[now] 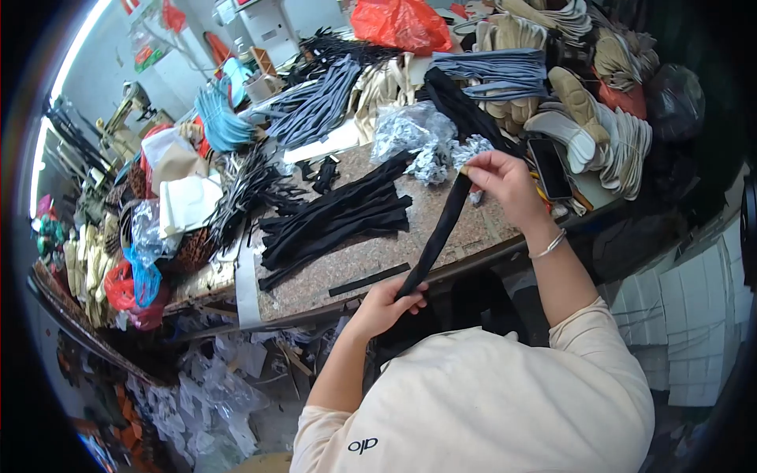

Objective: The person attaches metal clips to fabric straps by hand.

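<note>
A long black fabric strip [441, 230] is stretched at a slant between my two hands, over the table's front edge. My left hand [388, 306] has its fingers wrapped round the lower end. At the upper end, my right hand [498, 178] pinches the strip between thumb and fingers. To the left lies a pile of black fabric strips [339, 217] on the speckled tabletop [465, 251]. One thin black strip [369, 280] lies flat near the front edge. Crumpled clear plastic [414, 130] sits just beyond my hands.
A phone [550, 169] lies right of my right hand, beside stacks of beige pieces [623, 150]. Bundles of grey-blue strips [319, 102] and a red plastic bag [400, 25] are at the back. Papers, bags and light-blue strips [222, 117] crowd the left.
</note>
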`<action>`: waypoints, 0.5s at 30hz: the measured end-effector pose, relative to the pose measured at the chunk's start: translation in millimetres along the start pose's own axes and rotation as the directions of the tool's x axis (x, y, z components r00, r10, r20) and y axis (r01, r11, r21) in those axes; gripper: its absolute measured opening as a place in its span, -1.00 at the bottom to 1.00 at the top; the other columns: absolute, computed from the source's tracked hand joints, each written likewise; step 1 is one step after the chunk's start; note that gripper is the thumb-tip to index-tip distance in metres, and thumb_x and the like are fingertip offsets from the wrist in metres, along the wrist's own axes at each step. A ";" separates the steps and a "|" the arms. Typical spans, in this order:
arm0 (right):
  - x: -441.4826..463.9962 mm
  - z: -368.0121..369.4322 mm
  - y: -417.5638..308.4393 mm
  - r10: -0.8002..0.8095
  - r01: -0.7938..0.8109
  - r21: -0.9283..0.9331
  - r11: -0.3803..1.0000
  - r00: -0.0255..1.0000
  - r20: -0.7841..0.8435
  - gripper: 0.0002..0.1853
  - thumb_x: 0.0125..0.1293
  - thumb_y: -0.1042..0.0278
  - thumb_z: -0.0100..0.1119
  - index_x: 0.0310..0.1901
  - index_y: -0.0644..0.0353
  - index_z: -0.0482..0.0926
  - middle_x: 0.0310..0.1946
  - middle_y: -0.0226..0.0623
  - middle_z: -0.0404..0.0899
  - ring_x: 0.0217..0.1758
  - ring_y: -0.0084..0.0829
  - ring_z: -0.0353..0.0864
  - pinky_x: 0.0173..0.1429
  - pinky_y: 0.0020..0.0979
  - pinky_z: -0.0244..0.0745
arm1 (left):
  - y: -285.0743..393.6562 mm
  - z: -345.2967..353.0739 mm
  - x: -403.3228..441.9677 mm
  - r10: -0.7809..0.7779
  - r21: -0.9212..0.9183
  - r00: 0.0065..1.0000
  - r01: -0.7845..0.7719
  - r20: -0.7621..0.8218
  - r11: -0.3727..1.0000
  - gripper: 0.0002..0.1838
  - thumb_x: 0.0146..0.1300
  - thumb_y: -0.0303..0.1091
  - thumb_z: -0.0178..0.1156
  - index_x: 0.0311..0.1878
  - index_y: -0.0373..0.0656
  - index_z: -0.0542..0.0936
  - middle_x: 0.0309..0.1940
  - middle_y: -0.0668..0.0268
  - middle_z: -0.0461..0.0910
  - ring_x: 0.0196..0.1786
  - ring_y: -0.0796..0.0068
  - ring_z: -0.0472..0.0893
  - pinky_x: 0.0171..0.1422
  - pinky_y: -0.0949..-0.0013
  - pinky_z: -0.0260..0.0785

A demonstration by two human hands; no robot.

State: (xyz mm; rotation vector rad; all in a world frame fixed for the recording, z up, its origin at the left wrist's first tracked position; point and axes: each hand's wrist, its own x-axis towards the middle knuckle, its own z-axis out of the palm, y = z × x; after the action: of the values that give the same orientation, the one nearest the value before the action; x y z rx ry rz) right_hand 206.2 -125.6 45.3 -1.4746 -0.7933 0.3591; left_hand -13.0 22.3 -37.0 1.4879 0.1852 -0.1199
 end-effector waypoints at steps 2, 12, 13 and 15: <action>3.6 -14.5 8.5 0.067 -0.058 0.108 0.992 0.994 -0.083 -0.89 0.18 0.62 0.07 -0.28 0.23 0.53 -0.32 -0.35 0.53 -0.30 -0.55 0.49 -0.10 -0.57 0.44 | -10.0 -5.6 -6.6 -0.069 0.160 0.993 0.084 -0.096 0.984 -0.78 0.24 -0.54 0.07 -0.05 -0.34 0.52 -0.31 0.24 0.59 -0.33 0.51 0.54 -0.18 0.53 0.42; -39.3 24.6 24.0 -0.322 0.137 0.410 0.902 0.846 0.426 -0.78 0.05 0.72 0.11 -0.37 0.11 0.58 0.06 -0.19 0.36 0.28 -0.30 0.24 0.27 -0.33 0.17 | 34.9 15.5 26.5 0.205 -0.269 0.970 -0.234 -0.129 0.934 -0.74 0.28 -0.47 0.06 0.02 -0.31 0.51 -0.14 0.19 0.58 -0.11 0.47 0.53 0.02 0.51 0.35; -40.5 31.4 25.4 -0.326 0.128 0.420 0.898 0.835 0.443 -0.78 0.05 0.72 0.11 -0.37 0.11 0.58 0.06 -0.19 0.36 0.28 -0.30 0.24 0.27 -0.33 0.17 | 32.7 16.3 24.7 0.205 -0.268 0.967 -0.241 -0.153 0.933 -0.74 0.28 -0.47 0.06 0.02 -0.31 0.51 -0.14 0.19 0.58 -0.11 0.47 0.53 0.02 0.51 0.35; -40.2 40.2 28.7 -0.329 0.143 0.388 0.910 0.820 0.469 -0.78 0.06 0.72 0.12 -0.34 0.13 0.58 0.08 -0.18 0.35 0.27 -0.30 0.25 0.24 -0.35 0.19 | 26.5 14.4 26.0 0.202 -0.500 0.977 -0.208 -0.067 0.841 -0.76 0.27 -0.48 0.08 -0.01 -0.30 0.52 -0.18 0.21 0.57 -0.14 0.50 0.52 -0.01 0.53 0.36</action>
State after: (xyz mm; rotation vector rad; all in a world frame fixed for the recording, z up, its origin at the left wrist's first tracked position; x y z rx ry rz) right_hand 158.3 -119.5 3.9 -0.9354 -1.2761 0.6889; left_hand 18.3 10.9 -15.2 0.9721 0.0558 0.1074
